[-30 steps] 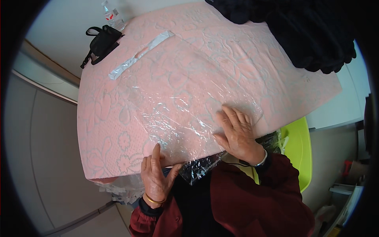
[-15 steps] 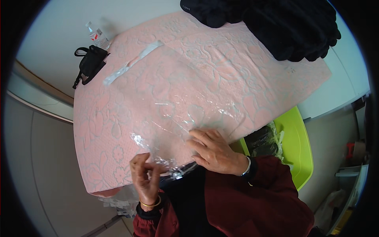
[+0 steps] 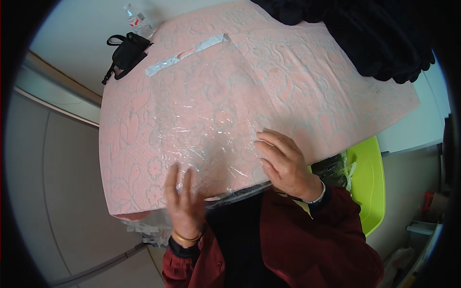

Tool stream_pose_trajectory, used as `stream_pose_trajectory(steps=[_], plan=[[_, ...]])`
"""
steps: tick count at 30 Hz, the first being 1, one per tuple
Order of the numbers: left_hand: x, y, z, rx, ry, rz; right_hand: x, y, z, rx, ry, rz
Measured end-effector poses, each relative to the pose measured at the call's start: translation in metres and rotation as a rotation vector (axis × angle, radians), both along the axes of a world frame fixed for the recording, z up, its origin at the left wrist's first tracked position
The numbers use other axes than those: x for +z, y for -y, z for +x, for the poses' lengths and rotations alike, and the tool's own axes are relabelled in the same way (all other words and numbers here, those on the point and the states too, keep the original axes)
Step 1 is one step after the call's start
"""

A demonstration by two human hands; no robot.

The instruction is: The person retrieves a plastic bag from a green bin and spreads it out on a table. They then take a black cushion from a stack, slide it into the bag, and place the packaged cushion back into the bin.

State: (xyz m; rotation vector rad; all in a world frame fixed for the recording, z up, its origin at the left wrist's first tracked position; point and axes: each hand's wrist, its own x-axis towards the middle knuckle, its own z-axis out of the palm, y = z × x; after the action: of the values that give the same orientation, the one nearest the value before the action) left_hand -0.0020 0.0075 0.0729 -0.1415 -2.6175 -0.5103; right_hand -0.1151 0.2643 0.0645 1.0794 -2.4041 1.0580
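Note:
A clear plastic bag (image 3: 192,120) lies spread on the pink patterned cloth (image 3: 127,139), with a white strip (image 3: 211,42) along its far end. At the bag's near left side is my left hand (image 3: 185,201), slightly blurred, its fingers stretched out and apart. My right hand (image 3: 287,168) hovers over or rests on the bag's right side, fingers extended and a little spread; whether it touches the film I cannot tell. Nothing shows in either hand. The near end of the bag reaches the cloth's front edge, close to my body.
Dark fluffy fabric (image 3: 379,43) is heaped at the far right. A small black pouch with a strap (image 3: 128,55) and a clear bottle (image 3: 138,21) stand at the far left. A lime-green bin (image 3: 370,182) holding dark plastic-wrapped things sits below the table's right edge.
My left hand has opened from its curled grip on the crumpled near edge of the bag. The bag now lies flatter. My right hand has shifted right, and the whole view has moved slightly.

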Motion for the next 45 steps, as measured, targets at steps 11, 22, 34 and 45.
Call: stream_pose_trajectory(steps=[11, 22, 34, 45], plan=[[-0.028, -0.004, -0.017, -0.183, 0.258, -0.207, -0.013, 0.000, 0.005, 0.037, 0.068, 0.500], [-0.024, 0.048, 0.009, 0.055, 0.330, -0.302, -0.013, -0.058, 0.003, -0.150, 0.070, 0.610], [-0.010, 0.038, 0.050, -0.001, 0.023, -0.050, -0.011, -0.079, 0.040, -0.075, 0.045, 0.025], [-0.019, -0.024, 0.018, -0.382, 0.181, -0.074, -0.010, -0.004, 0.054, 0.223, 0.034, 0.168]])
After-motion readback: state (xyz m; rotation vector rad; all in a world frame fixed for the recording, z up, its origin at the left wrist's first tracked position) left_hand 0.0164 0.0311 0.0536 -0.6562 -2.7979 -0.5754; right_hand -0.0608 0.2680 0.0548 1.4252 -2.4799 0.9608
